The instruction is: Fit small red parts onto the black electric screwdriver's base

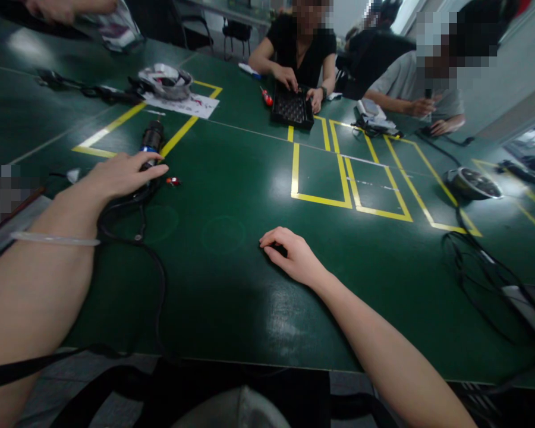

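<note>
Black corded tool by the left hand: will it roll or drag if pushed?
Likely rolls: the tool looks cylindrical and lies on its side on the smooth table. Its cable looks floppy and would probably drag behind.

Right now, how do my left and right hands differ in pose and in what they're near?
The left hand lies stretched out, its fingers at the black tool. The right hand is curled, fingertips on the green table with no tool beside it. The left wrist wears a clear band; the right wrist is bare. Both hands are palm down over the table.
</note>
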`<action>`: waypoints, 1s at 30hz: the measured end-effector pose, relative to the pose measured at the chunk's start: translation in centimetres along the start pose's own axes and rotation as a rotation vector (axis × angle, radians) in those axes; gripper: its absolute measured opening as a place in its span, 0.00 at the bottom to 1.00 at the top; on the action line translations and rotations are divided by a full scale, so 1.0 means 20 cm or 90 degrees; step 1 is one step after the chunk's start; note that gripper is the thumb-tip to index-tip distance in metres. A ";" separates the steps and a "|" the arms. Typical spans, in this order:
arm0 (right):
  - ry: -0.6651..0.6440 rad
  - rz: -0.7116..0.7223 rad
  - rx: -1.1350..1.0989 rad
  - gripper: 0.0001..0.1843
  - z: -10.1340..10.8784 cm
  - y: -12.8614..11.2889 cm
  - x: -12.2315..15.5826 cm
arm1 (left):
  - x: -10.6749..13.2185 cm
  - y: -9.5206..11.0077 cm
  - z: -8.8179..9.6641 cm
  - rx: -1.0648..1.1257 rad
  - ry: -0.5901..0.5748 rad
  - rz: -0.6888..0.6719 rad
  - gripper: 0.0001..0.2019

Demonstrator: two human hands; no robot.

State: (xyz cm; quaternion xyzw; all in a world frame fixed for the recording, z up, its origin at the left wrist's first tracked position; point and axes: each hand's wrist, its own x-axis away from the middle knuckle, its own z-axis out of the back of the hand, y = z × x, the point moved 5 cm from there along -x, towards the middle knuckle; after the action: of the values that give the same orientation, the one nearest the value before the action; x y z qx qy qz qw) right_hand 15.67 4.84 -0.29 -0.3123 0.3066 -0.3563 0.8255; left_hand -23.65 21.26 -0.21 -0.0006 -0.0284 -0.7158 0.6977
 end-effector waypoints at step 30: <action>0.055 -0.052 0.176 0.12 -0.05 0.01 -0.02 | 0.61 1.15 0.02 -0.042 0.005 -0.216 0.29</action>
State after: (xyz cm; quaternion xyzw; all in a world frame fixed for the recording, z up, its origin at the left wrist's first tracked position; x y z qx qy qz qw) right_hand 14.82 4.94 -0.87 -0.1922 0.2766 -0.4414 0.8317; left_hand -0.95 8.57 1.53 -0.0159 -0.0016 -0.8239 0.5665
